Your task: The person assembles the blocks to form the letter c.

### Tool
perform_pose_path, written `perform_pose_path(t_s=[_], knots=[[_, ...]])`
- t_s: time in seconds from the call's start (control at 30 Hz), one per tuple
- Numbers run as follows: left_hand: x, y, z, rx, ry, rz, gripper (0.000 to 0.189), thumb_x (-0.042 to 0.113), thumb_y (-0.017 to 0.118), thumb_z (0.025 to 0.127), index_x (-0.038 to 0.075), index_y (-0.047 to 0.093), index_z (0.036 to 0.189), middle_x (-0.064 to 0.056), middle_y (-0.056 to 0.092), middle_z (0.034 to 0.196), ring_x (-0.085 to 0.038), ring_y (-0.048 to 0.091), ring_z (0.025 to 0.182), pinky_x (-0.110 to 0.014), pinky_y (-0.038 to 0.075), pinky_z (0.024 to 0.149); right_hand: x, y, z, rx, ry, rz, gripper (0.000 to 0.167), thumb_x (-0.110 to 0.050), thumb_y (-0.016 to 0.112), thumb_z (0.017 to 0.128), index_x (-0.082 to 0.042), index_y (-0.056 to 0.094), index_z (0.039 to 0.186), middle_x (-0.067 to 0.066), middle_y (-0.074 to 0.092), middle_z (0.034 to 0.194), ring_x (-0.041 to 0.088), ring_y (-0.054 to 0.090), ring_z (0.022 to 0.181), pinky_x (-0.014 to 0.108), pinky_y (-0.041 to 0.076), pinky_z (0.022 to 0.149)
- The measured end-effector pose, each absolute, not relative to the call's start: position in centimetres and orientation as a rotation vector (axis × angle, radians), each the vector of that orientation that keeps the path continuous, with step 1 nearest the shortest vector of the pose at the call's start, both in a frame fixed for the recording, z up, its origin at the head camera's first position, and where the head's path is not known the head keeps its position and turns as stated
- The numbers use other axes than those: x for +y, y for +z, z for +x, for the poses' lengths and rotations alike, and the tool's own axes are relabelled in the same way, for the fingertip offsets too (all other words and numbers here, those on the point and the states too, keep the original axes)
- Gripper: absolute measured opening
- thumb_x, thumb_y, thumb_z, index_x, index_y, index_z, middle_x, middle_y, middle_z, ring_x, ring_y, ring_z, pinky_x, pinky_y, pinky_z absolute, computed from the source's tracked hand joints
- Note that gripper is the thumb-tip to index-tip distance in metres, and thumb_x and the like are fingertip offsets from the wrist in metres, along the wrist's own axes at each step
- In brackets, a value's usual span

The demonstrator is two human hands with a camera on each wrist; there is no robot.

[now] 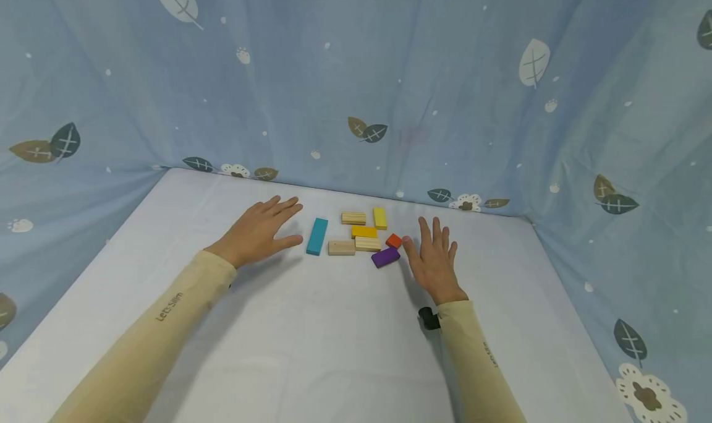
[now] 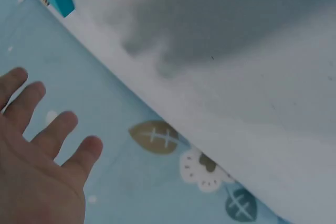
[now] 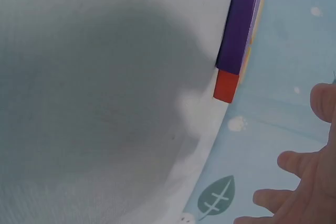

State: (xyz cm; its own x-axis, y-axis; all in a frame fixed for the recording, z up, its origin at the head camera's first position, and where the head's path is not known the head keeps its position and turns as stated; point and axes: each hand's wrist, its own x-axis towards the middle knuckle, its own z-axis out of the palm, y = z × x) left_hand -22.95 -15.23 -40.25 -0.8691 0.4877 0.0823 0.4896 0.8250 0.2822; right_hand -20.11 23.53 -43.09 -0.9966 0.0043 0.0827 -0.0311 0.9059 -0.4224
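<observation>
Several coloured and plain wooden blocks lie in a loose group on a white table. On the left is a long blue block (image 1: 317, 237); at the right lie a purple block (image 1: 385, 258) and a small red block (image 1: 394, 240). Between them are a bare wood block (image 1: 342, 248), two striped ones (image 1: 353, 218), an orange block (image 1: 364, 232) and a yellow block (image 1: 380, 218). My left hand (image 1: 260, 231), fingers spread, hovers left of the blue block. My right hand (image 1: 435, 259) hovers beside the red block, fingers extended. Both hands hold nothing.
The white tabletop (image 1: 311, 349) stretches toward me. A blue curtain (image 1: 311, 89) with leaf and flower prints stands along the back and sides. Below my right wrist shows a black wrist camera (image 1: 429, 318).
</observation>
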Motion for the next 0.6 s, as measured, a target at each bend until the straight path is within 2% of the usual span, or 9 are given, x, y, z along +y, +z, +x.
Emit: perform_pose_path(t_s=[0.27, 0.6], knots=[[-13.2, -41.3, -23.8, -3.048, -0.397, -0.949, 0.077, 0.053, 0.063, 0.096, 0.016, 0.038, 0.158, -0.006, 0.031, 0.165, -0.041, 0.023, 0.151, -0.062, 0.019, 0.119, 23.3, -43.1, -20.1, -2.983, 0.674, 0.026, 0.077, -0.060, 0.032, 0.105, -0.013, 0.015, 0.164, 0.022, -0.002, 0.168, 0.047, -0.008, 0.152, 0.069, -0.004, 0.117], [-11.4, -41.7, -24.5, -3.063, -0.312, -1.038, 0.072, 0.052, 0.064, 0.096, 0.014, 0.044, 0.155, -0.006, 0.037, 0.162, -0.042, 0.027, 0.149, -0.063, 0.023, 0.118, 22.4, -43.1, -20.3, -2.953, 0.717, 0.082, 0.074, -0.053, 0.039, 0.106, -0.014, 0.014, 0.164, 0.019, -0.004, 0.169, 0.044, -0.010, 0.153, 0.067, -0.006, 0.118]])
